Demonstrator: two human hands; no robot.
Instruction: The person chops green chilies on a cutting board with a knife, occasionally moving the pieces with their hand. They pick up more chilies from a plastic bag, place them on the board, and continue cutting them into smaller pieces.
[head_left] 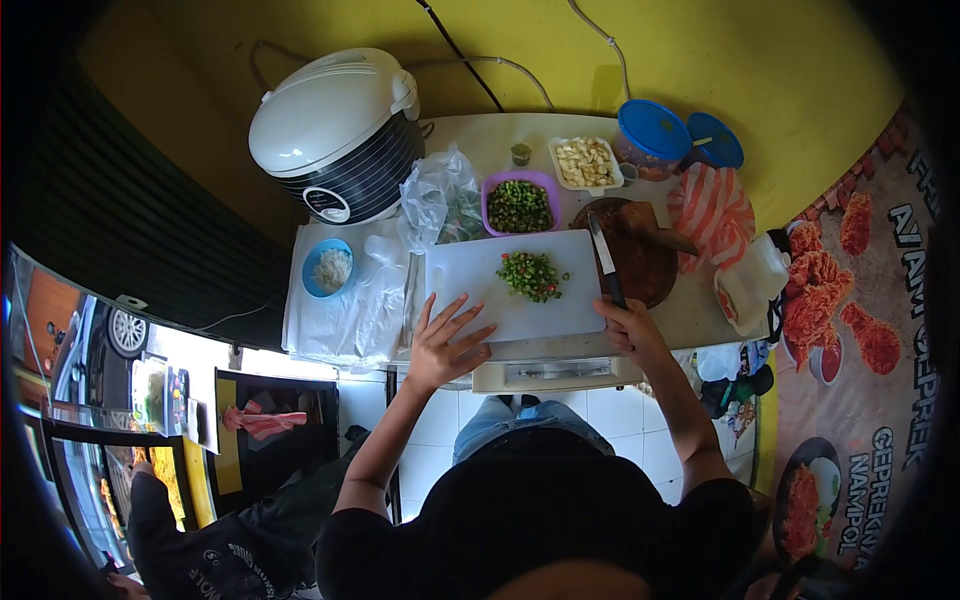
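Note:
A white cutting board (460,275) lies on the table, with a small heap of chopped green and red pieces (531,276) at its middle. My left hand (450,340) is spread over the board's lower left corner, its fingers apart and nothing in it. At the board's right edge my right hand (630,325) grips the black handle of a knife (604,255), whose blade points up and away from me. Beyond the board stands a purple container (519,204) of chopped green pieces. Right of the knife is a round brown mortar (655,275) with a pestle resting across it.
A rice cooker (340,130) stands back left, near a blue bowl of rice (328,268) and plastic bags (440,195). Behind are a tray of pale cloves (586,163) and blue-lidded tubs (653,130). Another person (240,540) is at lower left.

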